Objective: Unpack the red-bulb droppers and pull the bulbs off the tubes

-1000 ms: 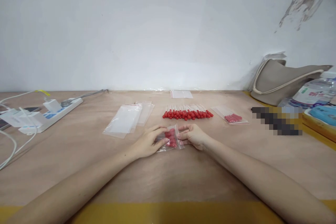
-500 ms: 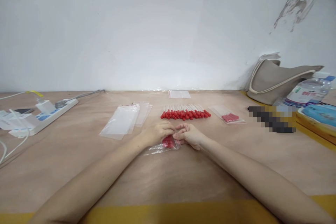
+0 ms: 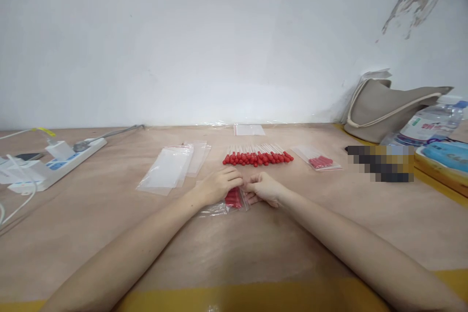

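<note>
Both of my hands meet at a clear zip-lock bag [image 3: 214, 210] lying on the table in front of me. Red-tipped sticks [image 3: 233, 198] show through its plastic. My left hand [image 3: 221, 186] lies over the bag with fingers pinched at its right end. From the other side my right hand [image 3: 265, 189] grips the bag's zip edge between thumb and fingers. Just beyond the hands is a row of white sticks with red heads [image 3: 258, 158]. A filled zip-lock bag [image 3: 317, 158] with red-tipped sticks rests to the right of the row.
Flat clear bags [image 3: 168, 168] are stacked at left, and another white bag [image 3: 249, 130] lies by the wall. Far left is a power strip [image 3: 58, 165] with plugs and cables. On the right are a grey bag [image 3: 391, 112], a plastic bottle [image 3: 427, 124] and a blue packet [image 3: 448, 155].
My fingers have shifted slightly along the bag's edge, and more of the red tips in it shows. The camera view has moved a little; the other things lie as before.
</note>
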{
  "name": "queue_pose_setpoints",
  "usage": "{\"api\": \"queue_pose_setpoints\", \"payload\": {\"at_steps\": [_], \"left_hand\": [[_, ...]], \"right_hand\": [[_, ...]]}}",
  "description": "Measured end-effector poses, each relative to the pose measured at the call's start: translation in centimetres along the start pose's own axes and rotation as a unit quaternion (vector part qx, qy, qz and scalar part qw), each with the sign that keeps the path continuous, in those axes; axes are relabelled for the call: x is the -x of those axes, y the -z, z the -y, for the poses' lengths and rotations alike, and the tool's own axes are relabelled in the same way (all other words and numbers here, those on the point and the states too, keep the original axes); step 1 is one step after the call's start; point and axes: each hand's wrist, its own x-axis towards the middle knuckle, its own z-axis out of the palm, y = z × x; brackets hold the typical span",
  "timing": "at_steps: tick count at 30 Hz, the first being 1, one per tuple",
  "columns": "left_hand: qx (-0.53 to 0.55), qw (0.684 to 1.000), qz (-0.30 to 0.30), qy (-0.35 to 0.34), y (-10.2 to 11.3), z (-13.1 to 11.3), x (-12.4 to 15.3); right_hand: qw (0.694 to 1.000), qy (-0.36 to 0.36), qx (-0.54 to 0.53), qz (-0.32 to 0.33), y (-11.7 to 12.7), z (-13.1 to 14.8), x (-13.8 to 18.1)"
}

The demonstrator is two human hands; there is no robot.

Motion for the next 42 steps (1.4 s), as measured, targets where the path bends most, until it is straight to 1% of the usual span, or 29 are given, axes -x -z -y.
{"api": "queue_pose_setpoints", "payload": {"at_steps": [4,6,8,10,11,12,13,16,18,20,21,23,26,31,33,35,37,39,42], "left_hand": [[-0.025,0.999,0.02,-0.013,0.2,0.2,-0.1],[-0.039,0.999,0.025,-0.011,0.2,0.3,-0.1],[-0.046,0.999,0.02,-0.006,0.0,0.5,0.1],[-0.047,0.999,0.008,0.0,-0.2,0.5,0.3],[-0.045,0.999,0.0,0.005,-0.2,0.6,0.4],[-0.042,0.999,-0.006,0.01,-0.3,0.6,0.5],[-0.037,0.999,-0.012,0.014,-0.3,0.6,0.6],[-0.025,0.999,-0.022,0.016,-0.2,0.6,0.7],[-0.023,0.999,-0.025,0.015,-0.2,0.6,0.7],[-0.023,0.999,-0.028,0.015,-0.2,0.7,0.7],[-0.022,0.999,-0.029,0.015,-0.3,0.7,0.6],[-0.019,0.999,-0.029,0.015,-0.3,0.7,0.6],[-0.015,0.999,-0.028,0.018,-0.4,0.7,0.7],[-0.008,0.999,-0.03,0.022,-0.4,0.7,0.7],[-0.011,0.999,-0.028,0.022,-0.2,0.7,0.6],[-0.03,0.999,-0.006,0.008,0.1,0.6,0.4],[-0.06,0.998,0.03,-0.013,0.5,0.4,0.2],[-0.086,0.994,0.057,-0.029,0.8,0.3,0.0],[-0.088,0.994,0.06,-0.036,0.8,0.3,0.0]], "right_hand": [[0.997,0.061,0.028,-0.039,-0.4,-0.8,-0.2],[0.993,0.104,0.04,-0.047,-0.3,-1.5,-0.4],[0.982,0.173,0.067,-0.024,0.1,-2.1,-0.7],[0.956,0.265,0.124,0.007,0.9,-2.7,-0.8],[0.935,0.312,0.168,0.013,1.3,-2.9,-0.7],[0.907,0.358,0.222,0.01,1.8,-3.0,-0.7],[0.872,0.403,0.28,0.004,2.1,-3.1,-0.6],[0.738,0.516,0.435,-0.019,2.8,-2.8,-0.4],[0.656,0.564,0.5,-0.044,2.9,-2.5,-0.3],[0.597,0.592,0.535,-0.082,2.7,-2.3,-0.4],[0.575,0.605,0.542,-0.1,2.6,-2.2,-0.5],[0.541,0.627,0.548,-0.119,2.5,-2.1,-0.6],[0.513,0.644,0.554,-0.123,2.4,-2.1,-0.8],[0.502,0.652,0.554,-0.128,2.5,-2.0,-1.0],[0.492,0.657,0.558,-0.126,2.5,-2.0,-1.1],[0.475,0.664,0.564,-0.124,2.5,-2.0,-1.3],[0.459,0.665,0.576,-0.122,2.6,-2.0,-1.5],[0.451,0.661,0.587,-0.121,2.5,-2.0,-1.6],[0.447,0.657,0.597,-0.111,2.4,-2.0,-1.5]]}}
